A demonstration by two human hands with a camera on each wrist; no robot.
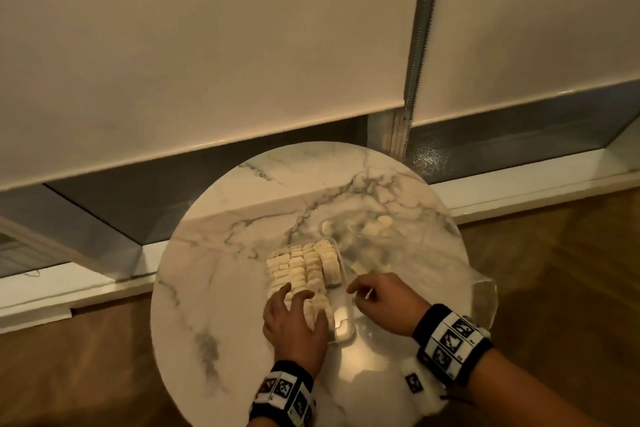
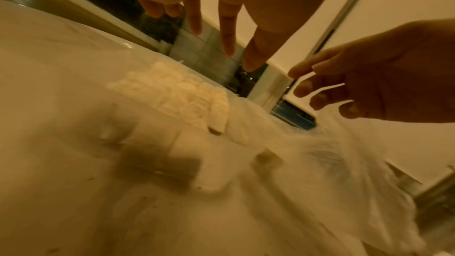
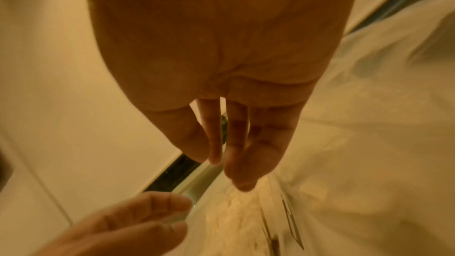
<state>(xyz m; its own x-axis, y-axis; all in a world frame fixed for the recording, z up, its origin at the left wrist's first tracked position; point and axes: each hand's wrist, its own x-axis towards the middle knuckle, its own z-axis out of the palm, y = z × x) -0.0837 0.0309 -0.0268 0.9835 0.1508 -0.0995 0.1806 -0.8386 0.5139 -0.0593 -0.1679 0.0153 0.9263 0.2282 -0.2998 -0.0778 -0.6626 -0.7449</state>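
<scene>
A clear plastic container [image 1: 341, 324] lies on a round marble table [image 1: 214, 253], filled with rows of pale sliced pieces [image 1: 304, 265]. My left hand [image 1: 294, 319] is spread over the near end of the rows with straight fingers [image 2: 229, 32] and holds nothing. My right hand [image 1: 381, 298] hovers just right of the container's edge, its fingers [image 3: 234, 143] loosely extended and empty. The left wrist view shows the pieces [image 2: 177, 89] below the left hand and the right hand [image 2: 369, 85] over crumpled clear plastic. Both wrist views are blurred.
A crumpled clear plastic bag [image 1: 481, 302] covers the table's right side and hangs over its edge. A few pale pieces [image 1: 379, 224] lie beyond the container. Behind the table is a window with lowered white blinds [image 1: 207, 45]. Wooden floor [image 1: 571, 270] surrounds the table.
</scene>
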